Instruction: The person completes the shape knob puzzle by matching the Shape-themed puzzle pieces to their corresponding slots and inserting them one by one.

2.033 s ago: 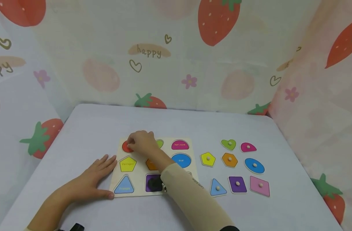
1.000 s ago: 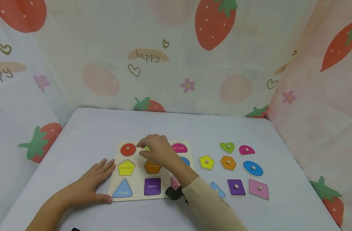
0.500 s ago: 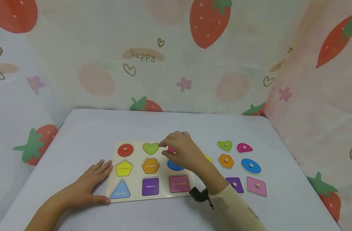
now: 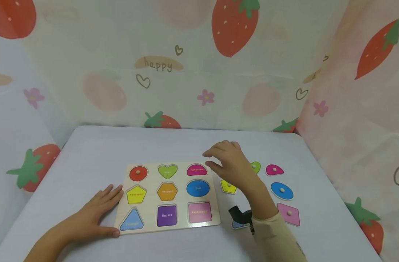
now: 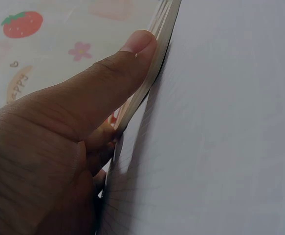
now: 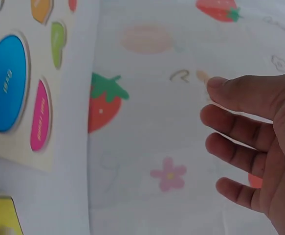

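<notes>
Right-hand fingers (image 6: 237,129) hover above white table (image 4: 153,145), strawberry-printed cloth (image 4: 181,83) behind.

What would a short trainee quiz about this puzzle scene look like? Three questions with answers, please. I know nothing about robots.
1. Multiple choice: what colour is the piece sitting in the puzzle board? A) yellow B) red C) pink
2. True or false: the right hand is holding nothing.
3. Fill in the missing word: the purple slot on the board is printed with the word "____".

Key:
1. B: the red circle is in its place, its knob showing.
2. True: the right wrist view shows nothing between thumb and fingers.
3. Square.
</notes>
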Action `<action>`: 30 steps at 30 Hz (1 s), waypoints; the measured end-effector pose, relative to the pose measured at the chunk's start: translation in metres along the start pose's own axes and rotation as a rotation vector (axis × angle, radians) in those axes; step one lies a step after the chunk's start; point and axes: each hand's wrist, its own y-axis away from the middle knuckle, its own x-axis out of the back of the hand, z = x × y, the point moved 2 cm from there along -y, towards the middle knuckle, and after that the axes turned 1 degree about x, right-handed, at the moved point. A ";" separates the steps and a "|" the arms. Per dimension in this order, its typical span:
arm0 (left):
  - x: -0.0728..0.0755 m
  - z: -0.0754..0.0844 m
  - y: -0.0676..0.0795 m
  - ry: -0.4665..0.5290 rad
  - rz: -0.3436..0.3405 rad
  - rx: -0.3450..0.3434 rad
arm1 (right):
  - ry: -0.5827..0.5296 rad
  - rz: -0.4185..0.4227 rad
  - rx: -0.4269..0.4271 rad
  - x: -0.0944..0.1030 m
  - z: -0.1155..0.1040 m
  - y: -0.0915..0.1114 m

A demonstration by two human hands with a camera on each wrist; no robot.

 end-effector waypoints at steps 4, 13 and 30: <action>0.000 -0.001 0.001 -0.006 0.003 0.002 | 0.017 0.028 -0.017 0.016 0.017 0.005; 0.002 0.002 0.000 -0.003 0.006 0.003 | 0.016 0.101 -0.126 0.041 0.062 0.023; 0.001 0.003 0.000 0.019 -0.010 0.026 | -0.069 -0.089 -0.496 0.024 0.138 0.059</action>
